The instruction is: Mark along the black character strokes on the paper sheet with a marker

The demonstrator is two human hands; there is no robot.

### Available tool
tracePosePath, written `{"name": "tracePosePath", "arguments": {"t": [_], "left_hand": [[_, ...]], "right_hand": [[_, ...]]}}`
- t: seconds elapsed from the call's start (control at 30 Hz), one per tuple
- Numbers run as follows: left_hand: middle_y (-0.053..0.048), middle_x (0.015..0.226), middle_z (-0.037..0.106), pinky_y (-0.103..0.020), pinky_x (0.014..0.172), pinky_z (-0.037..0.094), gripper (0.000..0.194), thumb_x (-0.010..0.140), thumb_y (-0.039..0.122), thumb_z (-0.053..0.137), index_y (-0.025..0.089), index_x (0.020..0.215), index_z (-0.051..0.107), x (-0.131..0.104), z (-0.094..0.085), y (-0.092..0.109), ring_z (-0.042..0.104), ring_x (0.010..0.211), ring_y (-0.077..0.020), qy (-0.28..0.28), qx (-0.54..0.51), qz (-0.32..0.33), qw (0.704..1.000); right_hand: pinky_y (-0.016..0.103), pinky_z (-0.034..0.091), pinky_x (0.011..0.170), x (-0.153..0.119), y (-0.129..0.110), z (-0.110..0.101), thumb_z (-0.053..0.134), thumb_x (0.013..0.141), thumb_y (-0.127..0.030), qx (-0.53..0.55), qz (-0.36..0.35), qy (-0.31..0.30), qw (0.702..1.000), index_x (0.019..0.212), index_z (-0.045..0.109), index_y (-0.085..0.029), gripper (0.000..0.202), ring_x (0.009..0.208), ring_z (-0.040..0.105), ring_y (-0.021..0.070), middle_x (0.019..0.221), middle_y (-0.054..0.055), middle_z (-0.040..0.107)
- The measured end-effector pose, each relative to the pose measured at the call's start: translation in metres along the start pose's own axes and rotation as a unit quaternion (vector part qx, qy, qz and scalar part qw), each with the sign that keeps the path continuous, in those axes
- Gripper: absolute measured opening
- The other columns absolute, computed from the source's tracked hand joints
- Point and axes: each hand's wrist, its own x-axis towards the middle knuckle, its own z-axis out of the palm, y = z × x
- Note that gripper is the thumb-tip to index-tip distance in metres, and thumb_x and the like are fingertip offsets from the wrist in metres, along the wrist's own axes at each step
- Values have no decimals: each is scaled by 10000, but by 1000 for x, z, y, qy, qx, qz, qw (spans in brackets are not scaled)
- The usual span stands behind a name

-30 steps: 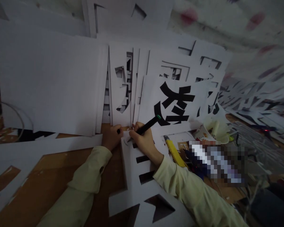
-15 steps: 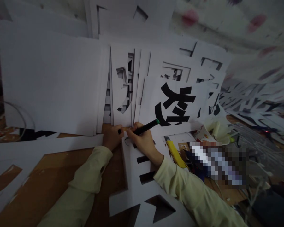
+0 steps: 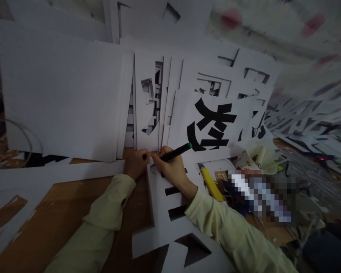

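My right hand (image 3: 174,168) is closed round a black marker (image 3: 174,152) with a green end, its tip down near a thin curved line at the far edge of a white board (image 3: 160,206). That board has dark rectangular cut-outs and lies under my right wrist. Beside it my left hand (image 3: 135,165) is curled up, with the round dark end of a small black piece, apparently the marker's cap (image 3: 144,156), showing between its fingers. Behind both hands leans a white sheet with a black printed character (image 3: 216,125).
Blank white boards (image 3: 62,98) and cut-out boards (image 3: 144,94) stand upright along the back. To the right lie a yellow utility knife (image 3: 211,184), a paper cup (image 3: 246,161) and clear plastic (image 3: 309,178). Another cut board (image 3: 22,182) rests on the wooden table (image 3: 65,212) at left.
The view has shifted very slightly. Both hands and the marker stay in nearly the same place on the board.
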Motion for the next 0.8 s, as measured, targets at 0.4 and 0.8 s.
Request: {"name": "tracePosePath", "arguments": {"t": [0.4, 0.8], "left_hand": [[41, 526, 376, -257, 546, 222, 215, 713, 187, 509, 191, 536, 386, 0, 1, -1, 382, 554, -123, 0, 1, -6, 1000], [35, 548, 437, -245, 567, 272, 182, 698, 177, 514, 190, 549, 409, 0, 4, -4, 430, 578, -126, -4, -7, 1, 1000]], "right_hand": [[218, 260, 436, 0, 1, -1, 605, 673, -238, -6, 3, 7, 1000, 563, 349, -224, 280, 478, 324, 81, 499, -89, 325], [225, 242, 424, -2, -2, -3, 583, 613, -173, -9, 31, 3, 999, 541, 345, -224, 254, 457, 318, 79, 482, -94, 327]]}}
